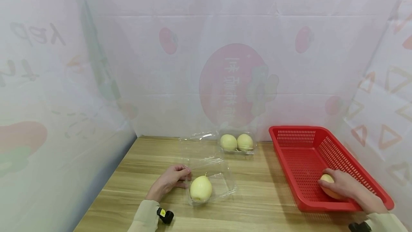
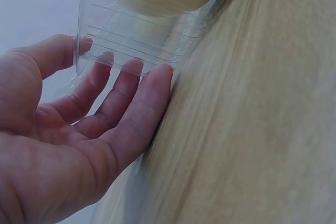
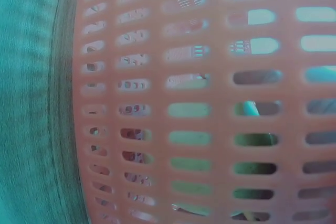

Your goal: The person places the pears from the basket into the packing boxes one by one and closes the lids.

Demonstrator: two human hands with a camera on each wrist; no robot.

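Note:
On the table lies a clear plastic clamshell box (image 1: 222,187) with its lid (image 1: 199,151) folded back, holding one pale yellow pear (image 1: 201,189). My left hand (image 1: 172,180) pinches the box's left edge, its thumb at the rim and its fingers against the ribbed wall (image 2: 131,40) in the left wrist view. Inside the red basket (image 1: 286,167), near its front right corner, my right hand (image 1: 346,185) grips another pear (image 1: 327,179), partly covered by the fingers. The right wrist view shows mostly the slotted basket wall (image 3: 220,93), with the hand largely hidden behind it.
Behind the open box, a second clear box (image 1: 254,149) with two pears (image 1: 229,142) stands near the back edge of the wooden table (image 1: 128,182). Printed white curtains (image 1: 161,81) enclose the back and sides. The basket's raised rim runs along the right.

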